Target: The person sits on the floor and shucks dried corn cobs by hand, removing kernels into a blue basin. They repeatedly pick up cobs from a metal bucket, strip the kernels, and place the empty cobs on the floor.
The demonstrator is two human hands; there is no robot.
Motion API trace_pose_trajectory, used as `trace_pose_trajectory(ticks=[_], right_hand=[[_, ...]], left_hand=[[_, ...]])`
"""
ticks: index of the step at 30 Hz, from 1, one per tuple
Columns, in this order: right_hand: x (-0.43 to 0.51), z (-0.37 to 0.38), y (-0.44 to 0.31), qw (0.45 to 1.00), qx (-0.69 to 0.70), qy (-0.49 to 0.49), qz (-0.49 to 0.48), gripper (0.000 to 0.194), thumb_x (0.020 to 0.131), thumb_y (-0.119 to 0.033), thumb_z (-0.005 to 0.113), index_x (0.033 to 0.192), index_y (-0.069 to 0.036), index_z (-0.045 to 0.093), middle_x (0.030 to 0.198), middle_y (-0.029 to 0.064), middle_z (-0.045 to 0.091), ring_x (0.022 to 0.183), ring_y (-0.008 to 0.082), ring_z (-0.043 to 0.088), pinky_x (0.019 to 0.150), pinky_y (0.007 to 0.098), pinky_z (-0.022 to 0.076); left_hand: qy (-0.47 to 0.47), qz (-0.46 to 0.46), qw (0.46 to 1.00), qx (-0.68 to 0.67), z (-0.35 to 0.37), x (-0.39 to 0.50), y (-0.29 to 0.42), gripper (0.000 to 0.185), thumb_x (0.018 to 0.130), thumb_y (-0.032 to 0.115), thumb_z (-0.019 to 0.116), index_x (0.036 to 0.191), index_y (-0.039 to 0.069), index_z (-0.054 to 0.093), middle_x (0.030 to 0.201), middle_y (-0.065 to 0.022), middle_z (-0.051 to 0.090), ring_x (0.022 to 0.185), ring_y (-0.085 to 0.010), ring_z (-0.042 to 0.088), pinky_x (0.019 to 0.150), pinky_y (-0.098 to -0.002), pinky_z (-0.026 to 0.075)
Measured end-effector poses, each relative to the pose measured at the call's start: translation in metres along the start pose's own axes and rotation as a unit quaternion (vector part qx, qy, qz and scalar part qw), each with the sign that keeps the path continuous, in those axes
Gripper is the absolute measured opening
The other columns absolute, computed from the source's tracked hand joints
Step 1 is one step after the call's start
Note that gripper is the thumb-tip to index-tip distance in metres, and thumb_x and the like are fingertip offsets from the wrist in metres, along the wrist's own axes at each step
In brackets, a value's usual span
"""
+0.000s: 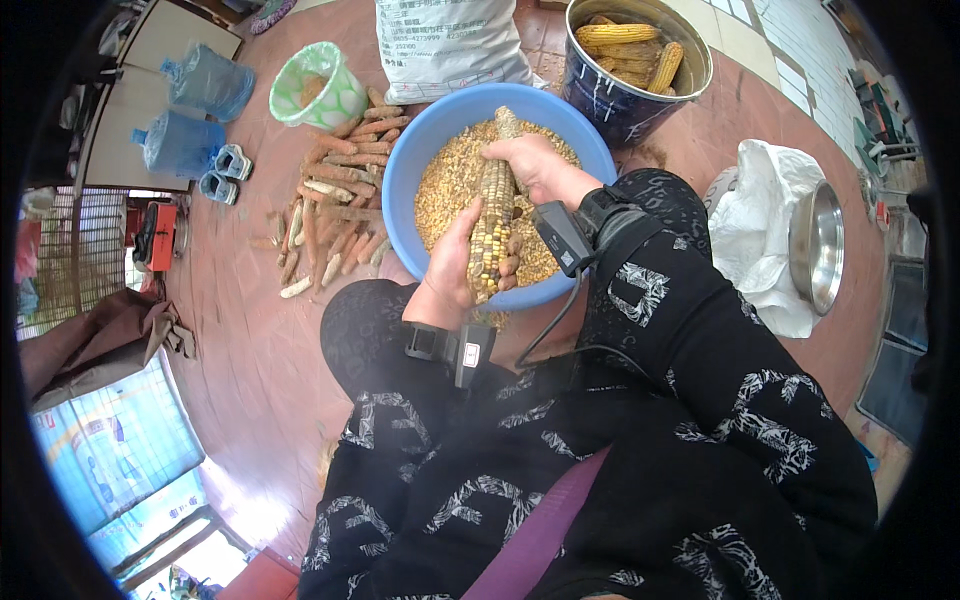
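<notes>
Held slanting over a blue plastic basin point(400, 202) is an ear of corn point(493, 217) with dark and yellow kernels. My left hand point(450, 259) grips its lower part from the left, the fingertips showing on the far side. My right hand point(538, 166) is closed around the upper part, thumb across it. Above that thumb sticks out a pale, bare cob end point(507, 120); whether it belongs to the same ear or a separate cob, I cannot tell. Loose corn kernels point(450, 180) lie deep in the basin, between my knees.
Left of the basin lies a heap of bare cobs point(341, 195), with a green-and-white lined bin point(289, 94) behind it. A printed white sack point(454, 52) stands beyond. Back right is a dark bucket point(611, 112) of corn ears. A steel bowl point(817, 247) leans by a white sack point(761, 255).
</notes>
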State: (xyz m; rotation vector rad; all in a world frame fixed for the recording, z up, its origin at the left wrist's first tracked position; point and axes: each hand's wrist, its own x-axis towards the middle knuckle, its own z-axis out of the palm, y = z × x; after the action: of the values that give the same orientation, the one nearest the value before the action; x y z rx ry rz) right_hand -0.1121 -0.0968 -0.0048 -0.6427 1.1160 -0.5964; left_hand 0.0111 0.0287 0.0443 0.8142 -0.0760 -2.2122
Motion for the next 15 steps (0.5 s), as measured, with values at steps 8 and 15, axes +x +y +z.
trace_pose_trajectory(ticks=[8, 15], right_hand=[[-0.005, -0.008, -0.008, 0.988, 0.114, -0.095, 0.049, 0.025, 0.085, -0.024, 0.062, 0.098, -0.003, 0.061, 0.089, 0.0091, 0.064, 0.072, 0.0223, 0.062, 0.064, 0.0401, 0.0514], [-0.011, 0.003, -0.008, 0.992, -0.077, -0.06, -0.084, 0.021, 0.081, -0.014, 0.065, 0.098, -0.001, 0.062, 0.088, 0.0068, 0.064, 0.078, 0.0174, 0.06, 0.071, 0.0317, 0.0473]], left_hand=[[-0.021, -0.017, 1.0, 0.002, -0.004, -0.001, 0.006, 0.052, 0.096, 0.05, 0.033, 0.123, 0.008, 0.045, 0.073, -0.0085, 0.053, 0.048, -0.0168, 0.049, 0.039, -0.0281, 0.037], [0.153, 0.054, 0.973, 0.162, -0.006, 0.007, 0.0, 0.041, 0.092, 0.04, 0.052, 0.112, 0.005, 0.048, 0.073, -0.0095, 0.058, 0.05, -0.0187, 0.054, 0.04, -0.0302, 0.043]])
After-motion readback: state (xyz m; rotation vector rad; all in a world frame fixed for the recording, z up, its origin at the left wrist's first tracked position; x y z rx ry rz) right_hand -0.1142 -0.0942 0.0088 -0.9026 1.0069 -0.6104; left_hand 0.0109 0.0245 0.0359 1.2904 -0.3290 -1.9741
